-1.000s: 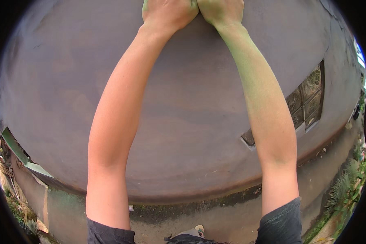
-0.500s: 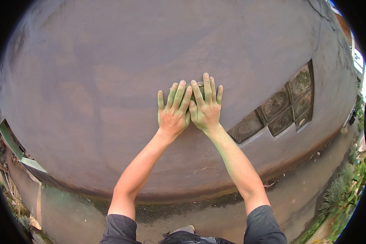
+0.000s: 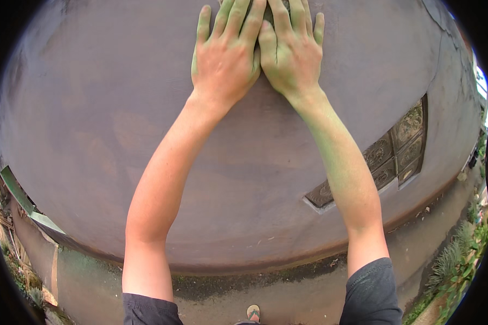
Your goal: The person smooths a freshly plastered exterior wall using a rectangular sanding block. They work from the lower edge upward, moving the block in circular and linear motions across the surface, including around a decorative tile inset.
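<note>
My left hand (image 3: 221, 62) and my right hand (image 3: 293, 57) are raised side by side at the upper middle, palms toward the grey plastered wall (image 3: 238, 168). Both hands lie flat with fingers stretched upward, and their inner edges nearly touch. Some fingertips run past the top edge of the picture. Beneath the fingers, a dark greenish, rough-looking thing (image 3: 269, 14) shows in the gaps; most of it is covered and I cannot make out its kind. A green tint lies over the fingers and the right forearm.
Patterned ventilation blocks (image 3: 379, 154) are set in the wall at the right, partly behind my right forearm. A paved path (image 3: 309, 292) runs along the wall's foot, where a sandalled foot (image 3: 253, 312) stands. Plants (image 3: 455, 260) border the right side.
Both hands have moved upward together and look larger, with the forearms stretched further up. The sandalled foot has come into sight at the lower edge.
</note>
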Demonstrator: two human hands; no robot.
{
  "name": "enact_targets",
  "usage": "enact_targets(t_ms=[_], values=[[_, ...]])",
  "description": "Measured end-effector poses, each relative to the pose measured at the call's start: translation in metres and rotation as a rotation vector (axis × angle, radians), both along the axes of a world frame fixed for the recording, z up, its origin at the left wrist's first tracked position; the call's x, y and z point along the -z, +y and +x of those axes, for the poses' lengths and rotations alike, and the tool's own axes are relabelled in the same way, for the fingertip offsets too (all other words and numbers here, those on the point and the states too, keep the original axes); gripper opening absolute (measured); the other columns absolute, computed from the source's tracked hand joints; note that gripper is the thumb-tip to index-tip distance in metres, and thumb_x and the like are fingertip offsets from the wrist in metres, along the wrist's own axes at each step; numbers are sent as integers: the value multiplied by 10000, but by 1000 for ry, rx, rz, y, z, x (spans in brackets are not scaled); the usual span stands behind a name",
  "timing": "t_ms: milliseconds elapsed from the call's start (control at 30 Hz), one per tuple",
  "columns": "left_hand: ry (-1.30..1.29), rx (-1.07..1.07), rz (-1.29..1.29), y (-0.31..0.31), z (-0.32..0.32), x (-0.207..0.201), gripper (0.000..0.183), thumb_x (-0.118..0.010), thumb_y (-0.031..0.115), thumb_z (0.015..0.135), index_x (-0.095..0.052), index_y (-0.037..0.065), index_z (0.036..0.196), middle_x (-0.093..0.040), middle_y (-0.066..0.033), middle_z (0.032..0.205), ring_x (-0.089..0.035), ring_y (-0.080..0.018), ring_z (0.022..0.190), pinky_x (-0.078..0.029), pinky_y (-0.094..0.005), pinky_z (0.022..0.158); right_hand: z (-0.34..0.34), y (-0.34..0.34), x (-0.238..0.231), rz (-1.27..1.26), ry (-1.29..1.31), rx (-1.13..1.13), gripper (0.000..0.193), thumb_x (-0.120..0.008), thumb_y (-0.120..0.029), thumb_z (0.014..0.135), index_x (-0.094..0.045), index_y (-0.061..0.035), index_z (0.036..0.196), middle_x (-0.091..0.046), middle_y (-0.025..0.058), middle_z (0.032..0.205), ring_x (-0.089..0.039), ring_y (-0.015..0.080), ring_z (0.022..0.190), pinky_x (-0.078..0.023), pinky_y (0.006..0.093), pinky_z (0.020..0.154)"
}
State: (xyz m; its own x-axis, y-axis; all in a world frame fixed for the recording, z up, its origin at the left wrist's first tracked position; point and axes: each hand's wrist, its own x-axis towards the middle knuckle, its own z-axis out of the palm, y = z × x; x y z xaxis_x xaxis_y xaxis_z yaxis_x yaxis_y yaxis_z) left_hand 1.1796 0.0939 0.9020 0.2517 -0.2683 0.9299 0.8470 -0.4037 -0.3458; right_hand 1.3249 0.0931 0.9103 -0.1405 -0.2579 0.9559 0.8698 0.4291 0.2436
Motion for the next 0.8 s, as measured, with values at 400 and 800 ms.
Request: enact_targets(t_ms=[400, 800], values=[[46, -68, -310, -24, -12, 181, 614, -497, 195, 1048, -380, 112, 1645, -402, -124, 1677, -338, -312, 1575, -121, -566, 1296, -10, -26, 178, -255, 4, 23, 564, -503, -376, 1046, -485, -169, 1571, -378, 208, 1661, -341, 374, 1560, -107, 595, 1288], [62, -178, -16, -6, 19, -76, 614, -375, 270, 1068, -317, 56, 1641, -332, -140, 1699, -250, -280, 1602, -164, -512, 1313, 16, 2, -69, 27, 85, 28, 547, -435, -324, 1046, -484, -76, 1531, -396, 229, 1639, -346, 384, 1541, -220, 567, 1274]])
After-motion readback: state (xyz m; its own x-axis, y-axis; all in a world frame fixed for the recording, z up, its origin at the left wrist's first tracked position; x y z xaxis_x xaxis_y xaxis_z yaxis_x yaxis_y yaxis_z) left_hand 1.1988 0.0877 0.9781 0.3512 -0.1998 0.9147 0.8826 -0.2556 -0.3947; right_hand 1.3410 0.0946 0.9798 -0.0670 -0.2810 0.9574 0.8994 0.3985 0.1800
